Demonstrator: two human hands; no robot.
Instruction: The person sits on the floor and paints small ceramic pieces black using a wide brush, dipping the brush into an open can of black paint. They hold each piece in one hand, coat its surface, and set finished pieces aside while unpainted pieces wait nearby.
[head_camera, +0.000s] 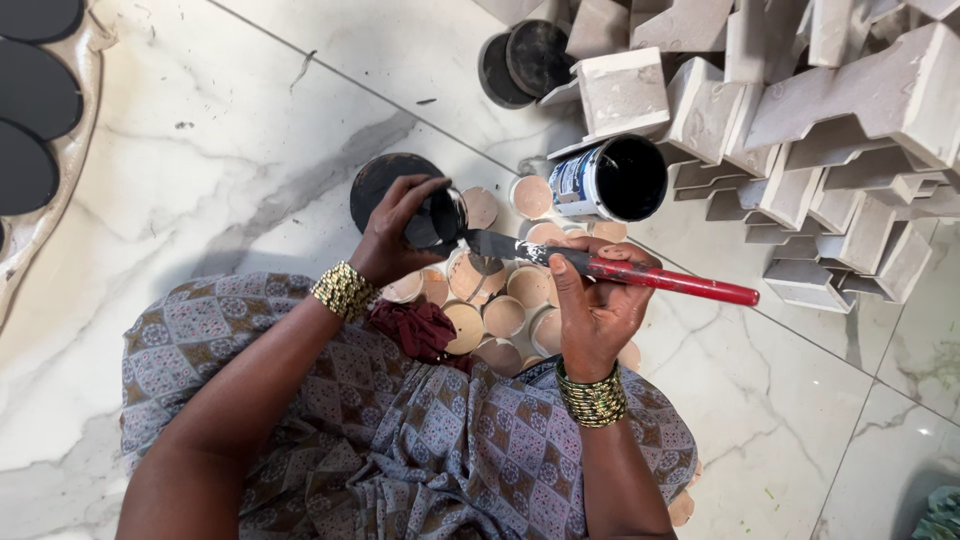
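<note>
My left hand (392, 232) grips a small round disc (437, 218) that is black with paint, held above my lap. My right hand (598, 305) holds a red-handled paintbrush (660, 279), and its black bristles touch the disc's edge. Below both hands lie several unpainted pale clay discs (503, 315) in a heap on the floor. An open tin of black paint (612, 178) lies tilted just beyond the heap. A black-painted disc (378, 185) lies on the floor behind my left hand.
A pile of pale moulded clay pieces (820, 110) fills the upper right. Two black lids (525, 62) lie near it. Large black ovals (35, 95) rest on a tray at the far left. A maroon cloth (420, 328) lies on my patterned lap. The floor is white marble.
</note>
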